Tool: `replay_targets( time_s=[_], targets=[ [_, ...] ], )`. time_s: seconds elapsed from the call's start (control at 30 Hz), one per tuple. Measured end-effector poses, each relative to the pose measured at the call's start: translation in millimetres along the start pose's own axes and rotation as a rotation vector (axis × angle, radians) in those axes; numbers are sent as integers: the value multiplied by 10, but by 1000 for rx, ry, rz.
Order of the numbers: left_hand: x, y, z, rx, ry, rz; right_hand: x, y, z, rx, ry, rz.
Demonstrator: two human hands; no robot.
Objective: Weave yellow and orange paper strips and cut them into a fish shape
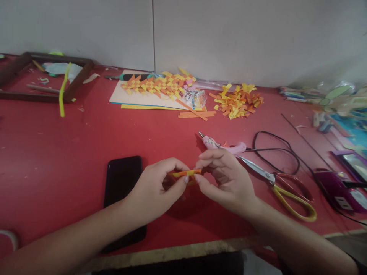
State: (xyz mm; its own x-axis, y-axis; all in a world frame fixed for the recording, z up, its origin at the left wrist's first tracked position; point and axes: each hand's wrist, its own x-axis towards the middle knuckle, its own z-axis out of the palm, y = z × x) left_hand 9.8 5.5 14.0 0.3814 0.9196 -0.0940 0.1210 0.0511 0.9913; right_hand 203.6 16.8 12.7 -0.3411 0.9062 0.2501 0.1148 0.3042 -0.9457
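Note:
Between both hands is a small folded piece of orange and yellow paper strips (189, 173), held above the red table. My left hand (160, 187) pinches its left end between thumb and fingers. At the other end, the thumb and fingertips of my right hand (226, 179) close on the paper. A pink hot glue gun (211, 143) lies just beyond my right hand. Scissors (271, 177) with red and yellow handles rest to the right of that hand. Under my left forearm lies a black phone (123, 179), partly covered.
Woven orange and yellow paper pieces (160, 86) lie on paper sheets at the back, beside a pile of cut strips (236, 101). A brown frame (77, 80) stands back left. The glue gun's black cord (286, 147) loops toward a purple power strip (338, 191).

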Motion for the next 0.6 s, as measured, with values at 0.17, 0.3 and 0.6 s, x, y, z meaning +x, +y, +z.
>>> replay_targets(
  time_s=[0.17, 0.3, 0.6],
  targets=[
    [-3, -5, -14, -58, 31, -39, 15, -60, -64, 20, -32, 55],
    [34, 16, -41, -179, 89, -118, 74, -118, -127, -45, -126, 148],
    [62, -10, -55, -252, 192, -109, 84, -120, -89, -45, -130, 196]
  ],
)
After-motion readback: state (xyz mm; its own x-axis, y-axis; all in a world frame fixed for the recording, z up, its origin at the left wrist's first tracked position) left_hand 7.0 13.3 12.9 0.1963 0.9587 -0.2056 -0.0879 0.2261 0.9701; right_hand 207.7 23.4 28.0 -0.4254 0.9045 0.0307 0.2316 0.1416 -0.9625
